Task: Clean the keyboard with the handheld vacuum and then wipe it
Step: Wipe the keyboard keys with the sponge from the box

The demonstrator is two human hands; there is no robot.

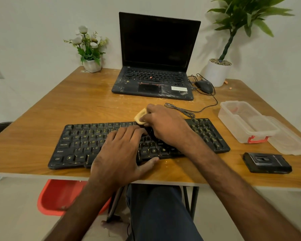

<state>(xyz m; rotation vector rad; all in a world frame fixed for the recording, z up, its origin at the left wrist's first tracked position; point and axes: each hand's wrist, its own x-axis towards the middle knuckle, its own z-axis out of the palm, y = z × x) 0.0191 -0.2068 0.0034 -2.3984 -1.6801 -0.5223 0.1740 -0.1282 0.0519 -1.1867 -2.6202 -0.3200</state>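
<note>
Near edge: the keyboard (80,143) lies close to the front edge of the table (76,105), with only a thin strip of wood showing before the drop.
Open room: bare wood runs behind the keyboard and off its left end. Its cable (181,110) is bunched just behind its right half.
Right side: a clear plastic box (241,119) and its lid (288,141) sit just beyond the keyboard's right end, with a small black device (266,162) nearer me.
Right hand (163,126): my fingers are curled round a yellow cloth (140,116), holding it at the keyboard's back row, right of the middle.
Left hand (122,153): my fingers lie flat and close together on the middle keys, and my thumb rests against the front edge.
Surface: the wood grain is dusty, with pale crumbs by the keyboard's front edge.
Room: well behind the keyboard stand an open laptop (155,66) and a mouse (203,86), with a flower pot (92,65) and a potted plant (217,72) against a white wall.
</note>
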